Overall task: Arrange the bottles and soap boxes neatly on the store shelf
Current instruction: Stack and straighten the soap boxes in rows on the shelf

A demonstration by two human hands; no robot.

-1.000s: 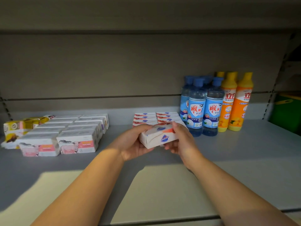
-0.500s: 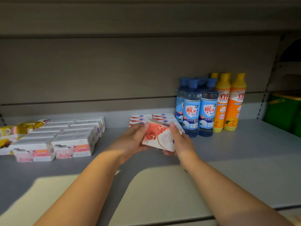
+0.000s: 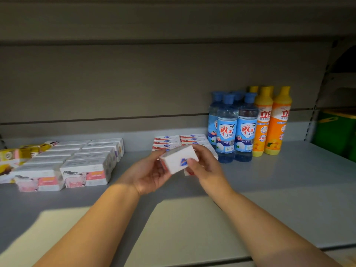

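A white soap box [image 3: 178,158] with a blue shield logo is held above the grey shelf [image 3: 289,185], tilted, in front of a stack of matching red-and-white soap boxes [image 3: 180,141]. My left hand [image 3: 149,173] cups its left end, palm up. My right hand [image 3: 204,165] grips its right end, thumb on the front face by the logo. Blue-capped clear bottles [image 3: 234,128] stand right of the stack, with orange bottles [image 3: 271,122] beside them. White and pink soap boxes [image 3: 81,160] sit in rows at the left.
Yellow packets [image 3: 17,155] lie at the far left by the white and pink boxes. A green crate [image 3: 337,132] stands past the shelf's right upright. A shelf board hangs overhead. Sunlight falls on the shelf's front part.
Both hands have turned the soap box: the red printed face seen half a second ago has rotated away, and a white face with the blue logo shows. The box stays in front of the stack.
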